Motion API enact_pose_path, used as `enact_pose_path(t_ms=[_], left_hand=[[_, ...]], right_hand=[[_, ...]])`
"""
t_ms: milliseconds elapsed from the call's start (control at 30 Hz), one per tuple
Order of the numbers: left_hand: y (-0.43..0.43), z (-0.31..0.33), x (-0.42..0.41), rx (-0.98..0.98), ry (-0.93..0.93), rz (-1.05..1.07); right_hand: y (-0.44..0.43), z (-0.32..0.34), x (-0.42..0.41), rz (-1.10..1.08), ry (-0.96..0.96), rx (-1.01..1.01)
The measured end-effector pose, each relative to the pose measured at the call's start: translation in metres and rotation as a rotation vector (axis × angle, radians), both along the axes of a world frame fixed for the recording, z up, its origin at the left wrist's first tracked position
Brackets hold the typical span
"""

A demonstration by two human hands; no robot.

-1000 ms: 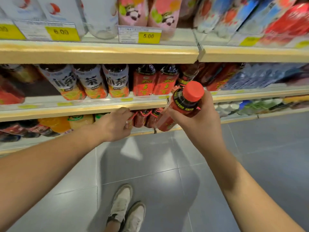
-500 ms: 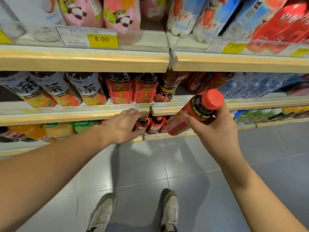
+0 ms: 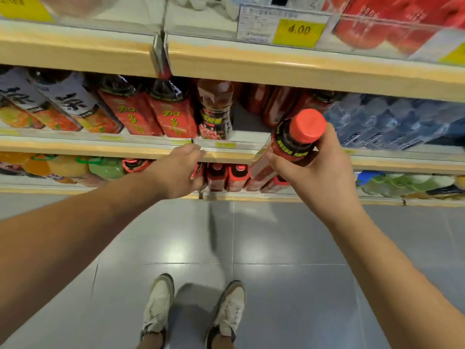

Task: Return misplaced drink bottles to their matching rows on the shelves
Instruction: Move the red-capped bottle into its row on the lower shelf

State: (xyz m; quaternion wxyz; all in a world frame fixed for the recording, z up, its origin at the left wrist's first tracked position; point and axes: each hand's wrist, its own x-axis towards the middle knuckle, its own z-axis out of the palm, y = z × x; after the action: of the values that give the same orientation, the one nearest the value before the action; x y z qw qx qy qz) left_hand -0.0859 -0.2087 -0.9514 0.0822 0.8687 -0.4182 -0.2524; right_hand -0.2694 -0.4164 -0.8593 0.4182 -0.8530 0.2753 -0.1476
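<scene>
My right hand (image 3: pixel 319 177) grips a red-labelled bottle with a red cap (image 3: pixel 297 139), tilted cap-up in front of the middle shelf's rail. Just behind it is a gap (image 3: pixel 247 122) on the middle shelf, beside a dark bottle with a black label (image 3: pixel 215 109). My left hand (image 3: pixel 176 172) reaches under the middle shelf rail into a row of red-capped bottles (image 3: pixel 226 176) on the lower shelf. Its fingers curl out of sight against one of them, so I cannot tell its grip.
Red-label cartons-shaped bottles (image 3: pixel 151 114) and white-label tea bottles (image 3: pixel 70 104) fill the middle shelf's left; blue water bottles (image 3: pixel 392 122) fill its right. Orange and green juices (image 3: pixel 83 166) line the lower left. A 4.00 price tag (image 3: pixel 299 31) hangs above. My shoes (image 3: pixel 158 306) stand on grey tiles.
The view has slid right along the shelves and closer. My right hand has carried the bottle up toward the middle shelf's gap. My left hand has stayed at the lower row.
</scene>
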Motion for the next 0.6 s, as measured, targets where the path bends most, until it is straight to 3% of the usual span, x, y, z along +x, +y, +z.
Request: enact_pose_path(t_ms=[600], left_hand=[[-0.016,-0.031,-0.009,-0.009,0.079,0.038]], right_hand=[[-0.031,0.003,0.032,0.096,-0.025,-0.11]])
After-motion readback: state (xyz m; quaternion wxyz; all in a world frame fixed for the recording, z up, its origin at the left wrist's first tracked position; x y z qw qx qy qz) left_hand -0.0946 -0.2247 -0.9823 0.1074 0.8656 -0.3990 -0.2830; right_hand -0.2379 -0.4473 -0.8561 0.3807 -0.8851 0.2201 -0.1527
